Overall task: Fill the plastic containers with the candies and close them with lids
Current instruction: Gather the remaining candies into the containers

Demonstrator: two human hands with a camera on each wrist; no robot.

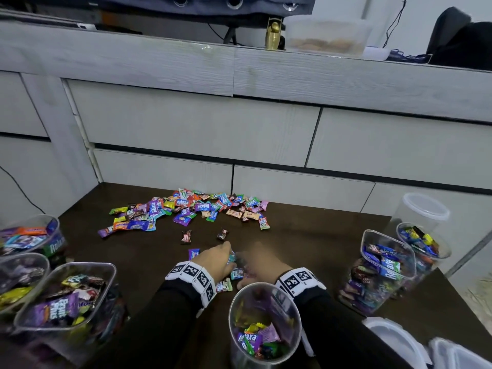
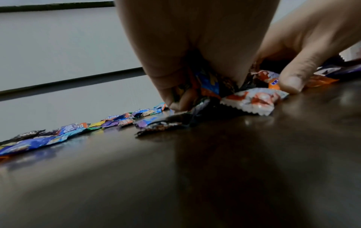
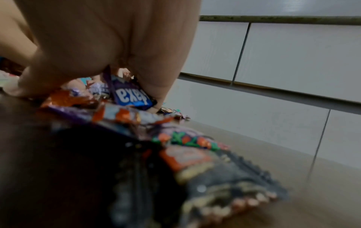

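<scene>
**Both hands on a small cluster of candies at table centre**

Left hand [image 1: 215, 259]: down on the dark table [image 1: 306, 235], fingers curled around several wrapped candies; the left wrist view shows wrappers bunched between fingers and palm [image 2: 205, 83]. A white and orange candy [image 2: 254, 101] lies flat just beside it, touching the cluster.

Right hand [image 1: 262, 262]: blurred in the head view, set against the left hand across the same cluster. In the right wrist view its fingers curl over a blue "Relaxa" wrapper [image 3: 129, 95] and others; thumb tip on the table. More candies lie loose under the wrist, out of focus.

Open round container [image 1: 265, 323]: directly in front of the person, just beside the right wrist, partly filled, no lid on.

Main candy pile [image 1: 186, 209]: spread further back near the grey drawer fronts [image 1: 202, 129]. Two dark candies lie apart between pile and hands.

Left side: three filled containers [image 1: 66, 296], uncovered. Right side: two filled containers [image 1: 383, 272], uncovered, with an empty clear one [image 1: 423, 209] behind them.

White lids [image 1: 399, 339]: near right corner of the table.
</scene>
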